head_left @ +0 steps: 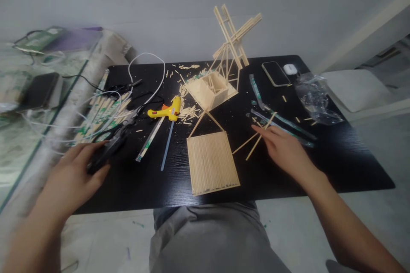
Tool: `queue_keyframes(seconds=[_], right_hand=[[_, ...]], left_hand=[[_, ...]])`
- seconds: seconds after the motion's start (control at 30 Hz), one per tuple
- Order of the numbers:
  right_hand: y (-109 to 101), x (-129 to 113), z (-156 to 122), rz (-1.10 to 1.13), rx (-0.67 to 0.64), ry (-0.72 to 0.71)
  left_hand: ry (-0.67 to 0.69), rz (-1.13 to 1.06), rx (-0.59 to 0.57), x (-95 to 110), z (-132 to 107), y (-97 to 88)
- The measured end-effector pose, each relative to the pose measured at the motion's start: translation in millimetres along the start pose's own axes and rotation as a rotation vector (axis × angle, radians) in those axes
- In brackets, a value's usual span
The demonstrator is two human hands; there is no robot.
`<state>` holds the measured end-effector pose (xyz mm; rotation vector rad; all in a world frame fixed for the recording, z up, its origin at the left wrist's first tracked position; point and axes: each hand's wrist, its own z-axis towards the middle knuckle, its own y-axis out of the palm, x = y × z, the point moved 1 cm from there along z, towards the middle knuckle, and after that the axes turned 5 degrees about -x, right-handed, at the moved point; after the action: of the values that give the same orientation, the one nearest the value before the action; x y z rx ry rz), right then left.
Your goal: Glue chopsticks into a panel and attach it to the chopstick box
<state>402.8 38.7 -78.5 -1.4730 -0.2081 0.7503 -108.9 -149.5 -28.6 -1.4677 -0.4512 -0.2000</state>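
Note:
My left hand (77, 170) rests on the black table (336, 158) at the left, fingers curled around the black handles of a cutting tool (110, 143). Fingers stretched out flat, my right hand (283, 149) reaches toward two thin wooden sticks (256, 138) lying crossed on the table; the fingertips touch or nearly touch them. A flat panel of glued sticks (211, 163) lies between my hands near the front edge. Behind it stands a small stick-built box with a windmill-like frame (221, 72).
A yellow glue gun (166, 111) with a white cable lies at centre left, with glue sticks and stick scraps around it. Packs of sticks (102, 113) lie at the left. A phone (275, 73), a white earbud case (290, 68) and a clear plastic bag (314, 98) sit at the back right.

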Motion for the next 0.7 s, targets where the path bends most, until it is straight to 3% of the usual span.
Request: queue_keyframes(seconds=[0.1, 0.23, 0.33, 0.5, 0.7], right_hand=[[-8, -5, 1, 0.279, 0.155, 0.071], [-19, -26, -5, 0.675, 0.279, 0.167], [-14, -56, -14, 0.66, 0.173, 0.059], [25, -99, -27, 0.554, -0.161, -0.192], [48, -108, -24, 0.354, -0.22, -0.34]], left_hand=[[0.022, 0.088, 0.136, 25, -2, 2.7], [0.079, -0.024, 0.121, 49, -1, 18.1], [0.087, -0.106, 0.032, 61, 1, 34.0], [0.109, -0.378, -0.112, 87, 0, 65.7], [0.034, -0.749, -0.158, 104, -3, 106.8]])
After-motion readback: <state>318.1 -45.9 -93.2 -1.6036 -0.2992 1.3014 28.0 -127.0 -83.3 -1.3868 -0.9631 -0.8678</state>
